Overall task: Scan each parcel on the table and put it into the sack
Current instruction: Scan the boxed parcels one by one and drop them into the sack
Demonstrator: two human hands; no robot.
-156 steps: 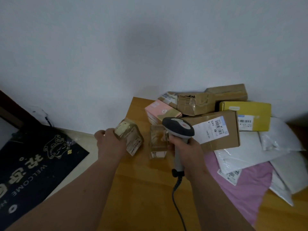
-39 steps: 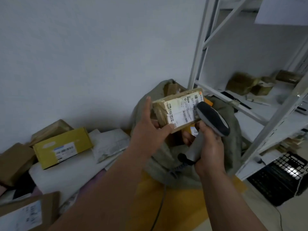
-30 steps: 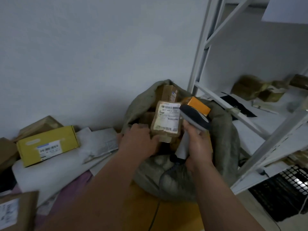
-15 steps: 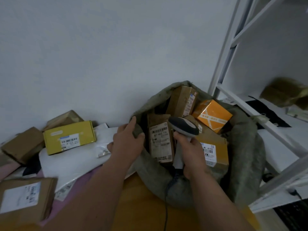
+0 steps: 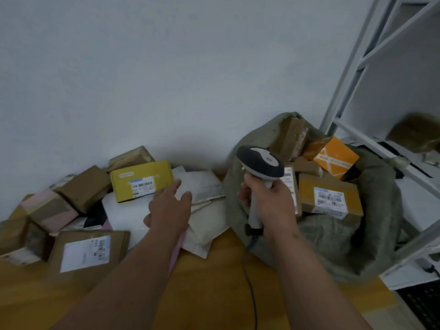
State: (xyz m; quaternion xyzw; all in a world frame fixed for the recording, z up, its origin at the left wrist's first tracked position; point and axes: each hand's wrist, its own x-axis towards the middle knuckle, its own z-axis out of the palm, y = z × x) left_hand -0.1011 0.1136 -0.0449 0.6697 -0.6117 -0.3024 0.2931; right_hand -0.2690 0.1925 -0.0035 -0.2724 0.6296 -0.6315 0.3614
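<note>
A grey-green sack (image 5: 333,239) stands open at the right end of the wooden table (image 5: 209,294), with several parcels inside, among them an orange box (image 5: 333,158) and a brown box with a label (image 5: 328,196). My right hand (image 5: 271,206) grips a grey and white barcode scanner (image 5: 260,164) in front of the sack's left edge. My left hand (image 5: 170,210) is empty, fingers stretched out over white mailer bags (image 5: 204,186), close to a yellow box (image 5: 140,181).
Brown and pink boxes (image 5: 83,186) pile up at the left against the wall. A flat brown parcel with a white label (image 5: 88,251) lies near the front left. A white metal shelf frame (image 5: 357,67) rises at the right, behind the sack. The scanner's cable (image 5: 250,289) runs down over the table.
My left hand let go of the small brown parcel, which now sits in the sack, and swung left over the white mailers. The view turned back left toward the parcel pile.
</note>
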